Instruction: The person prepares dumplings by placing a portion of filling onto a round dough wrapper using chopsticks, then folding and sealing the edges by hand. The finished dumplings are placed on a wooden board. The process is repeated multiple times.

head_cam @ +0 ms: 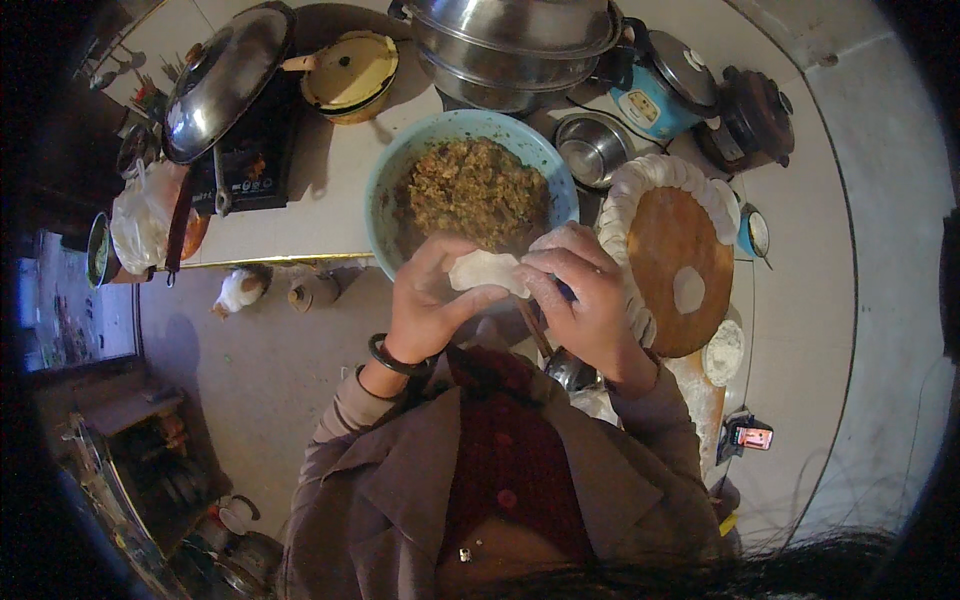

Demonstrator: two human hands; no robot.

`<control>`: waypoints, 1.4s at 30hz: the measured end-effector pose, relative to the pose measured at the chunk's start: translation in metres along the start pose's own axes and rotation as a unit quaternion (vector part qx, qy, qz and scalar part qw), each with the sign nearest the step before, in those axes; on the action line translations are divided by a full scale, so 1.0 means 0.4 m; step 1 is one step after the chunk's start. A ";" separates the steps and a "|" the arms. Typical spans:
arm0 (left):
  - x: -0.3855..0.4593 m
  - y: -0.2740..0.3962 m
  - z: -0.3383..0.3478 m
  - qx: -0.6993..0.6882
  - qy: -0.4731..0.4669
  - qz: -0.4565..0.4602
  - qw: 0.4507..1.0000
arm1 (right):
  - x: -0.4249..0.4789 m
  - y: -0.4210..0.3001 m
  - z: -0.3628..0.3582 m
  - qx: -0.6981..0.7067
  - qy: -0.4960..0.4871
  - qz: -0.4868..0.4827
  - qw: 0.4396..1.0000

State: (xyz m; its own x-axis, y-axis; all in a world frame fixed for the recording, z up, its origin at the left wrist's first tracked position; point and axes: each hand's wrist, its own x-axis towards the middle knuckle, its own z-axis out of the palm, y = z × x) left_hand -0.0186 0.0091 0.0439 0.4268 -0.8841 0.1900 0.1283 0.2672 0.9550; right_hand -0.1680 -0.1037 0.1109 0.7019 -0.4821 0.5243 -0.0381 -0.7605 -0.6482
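Note:
A pale dough wrapper [489, 273] is held between both hands over the near rim of a light blue basin. My left hand [435, 296] grips its left part, thumb along the near edge. My right hand [581, 289], dusted with flour, pinches its right end. Whether filling lies inside the wrapper cannot be told. The light blue basin [382, 172] holds a brown and green minced filling [476, 187]. To the right, a round wooden board [667, 262] carries one flat dough wrapper [688, 290] and is ringed on its far and left sides by overlapping pale dough pieces [615, 217].
Behind the basin stands a large steel steamer [510, 52]; a steel bowl [592, 150] and a blue cooker [649, 97] are right of it. A lidded wok [229, 82] and a yellow pot [349, 75] stand left. A flour bowl [724, 352] sits beside the board. A cat [241, 289] is on the floor.

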 end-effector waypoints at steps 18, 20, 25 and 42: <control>0.009 -0.003 -0.003 -0.014 0.014 0.007 1.000 | -0.023 0.017 0.007 -0.030 0.016 0.000 0.999; 0.010 -0.004 0.001 -0.027 0.020 -0.001 0.999 | -0.026 0.017 0.005 -0.012 0.008 0.025 1.000; 0.015 -0.004 -0.002 -0.018 0.015 -0.004 1.000 | -0.026 0.015 0.000 0.029 -0.014 0.060 0.998; 0.068 0.029 0.054 0.271 -0.132 -0.023 0.953 | -0.052 0.037 -0.015 -0.231 -0.097 0.004 0.968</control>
State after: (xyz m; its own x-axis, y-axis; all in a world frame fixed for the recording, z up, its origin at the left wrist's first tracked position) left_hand -0.0248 -0.0199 0.0652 0.1835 -0.9746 0.1284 -0.3707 0.0524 0.9273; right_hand -0.1875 -0.1078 0.0938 0.8189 -0.4318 0.3780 -0.3269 -0.8923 -0.3112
